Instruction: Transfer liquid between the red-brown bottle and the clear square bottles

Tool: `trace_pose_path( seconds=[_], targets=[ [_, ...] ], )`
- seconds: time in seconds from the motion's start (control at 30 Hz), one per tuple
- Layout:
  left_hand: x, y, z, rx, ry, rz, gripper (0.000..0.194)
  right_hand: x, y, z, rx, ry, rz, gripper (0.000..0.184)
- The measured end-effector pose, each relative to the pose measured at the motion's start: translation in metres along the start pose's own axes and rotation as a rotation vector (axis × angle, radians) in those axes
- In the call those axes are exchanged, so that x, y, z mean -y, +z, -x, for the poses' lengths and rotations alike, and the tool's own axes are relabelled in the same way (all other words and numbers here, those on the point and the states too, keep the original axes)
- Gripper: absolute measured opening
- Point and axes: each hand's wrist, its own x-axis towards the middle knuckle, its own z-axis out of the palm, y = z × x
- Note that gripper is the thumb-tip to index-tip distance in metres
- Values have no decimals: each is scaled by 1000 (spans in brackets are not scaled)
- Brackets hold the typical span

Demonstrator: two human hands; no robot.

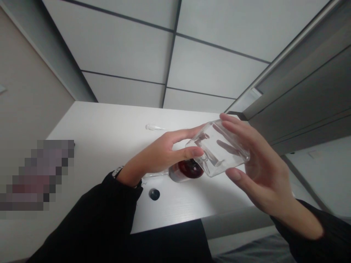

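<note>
A clear square glass container (219, 148) is held tilted above the white table (104, 135) between both my hands. My left hand (159, 155) pinches its left edge with thumb and fingers. My right hand (257, 175) cups its right side, fingers spread along the glass. Below it on the table stands a small jar of dark red liquid (188, 171), partly hidden by the container and my left hand.
A small black cap (154, 194) lies on the table near my left wrist. A clear plastic pipette (155, 127) lies farther back. A grey cabinet (309, 102) stands to the right, and a blurred patch (38, 175) sits at the left.
</note>
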Motion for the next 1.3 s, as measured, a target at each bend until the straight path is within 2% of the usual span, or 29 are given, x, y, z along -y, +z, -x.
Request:
trace_pose_path(
  seconds=[0.5, 0.7, 0.8, 1.0, 1.17, 1.3],
  targets=[
    [-4, -4, 1, 27, 41, 3, 61, 5, 3, 0, 8, -35, 8, 72],
    [-3, -11, 9, -17, 18, 3, 77, 6, 4, -3, -29, -128, 82, 74],
    [3, -19, 15, -110, 14, 34, 82, 7, 5, -5, -33, -152, 131, 75],
    [20, -35, 28, -420, -53, -2, 78, 7, 4, -6, -52, -176, 166, 74],
    [32, -40, 36, -626, -178, -19, 59, 7, 5, -4, -31, -108, 124, 75],
    [36, -42, 38, -772, -214, -71, 36, 9, 5, -3, -32, -89, 121, 73]
  ],
)
